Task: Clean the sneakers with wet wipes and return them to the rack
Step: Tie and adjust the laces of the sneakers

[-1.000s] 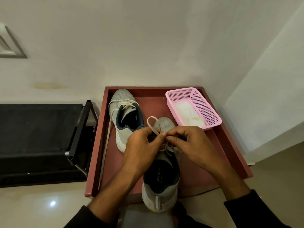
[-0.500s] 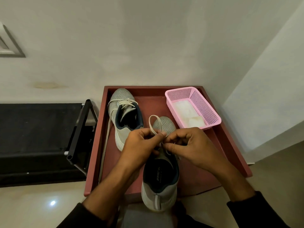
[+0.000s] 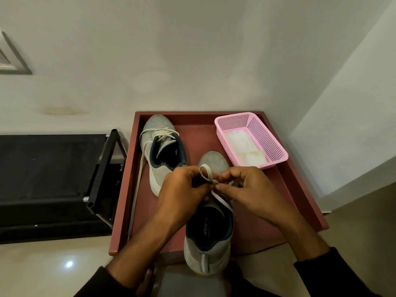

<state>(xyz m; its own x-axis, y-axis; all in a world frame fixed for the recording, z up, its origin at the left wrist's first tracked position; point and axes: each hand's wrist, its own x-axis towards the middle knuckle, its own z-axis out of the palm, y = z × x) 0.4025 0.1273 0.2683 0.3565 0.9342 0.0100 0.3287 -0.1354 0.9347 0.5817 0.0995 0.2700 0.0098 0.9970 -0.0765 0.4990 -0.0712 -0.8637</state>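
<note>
Two grey sneakers with navy lining lie on a dark red tray (image 3: 300,189). The near sneaker (image 3: 209,243) points away from me, its heel hanging over the tray's front edge. My left hand (image 3: 184,189) and my right hand (image 3: 246,187) meet over its tongue, both pinching its white lace (image 3: 206,173), which forms a small loop above the fingers. The far sneaker (image 3: 162,153) sits at the tray's back left, its lace undone and trailing down the left side. White wet wipes (image 3: 244,146) lie inside a pink mesh basket (image 3: 276,146) at the back right.
A black shoe rack (image 3: 102,168) stands left of the tray against the white wall. A second wall closes in on the right. Glossy light floor tiles (image 3: 53,271) run along the front.
Both hands have kept working the lace of the near sneaker; the loop has shrunk and tightened between the fingertips. The sneakers and basket have stayed put.
</note>
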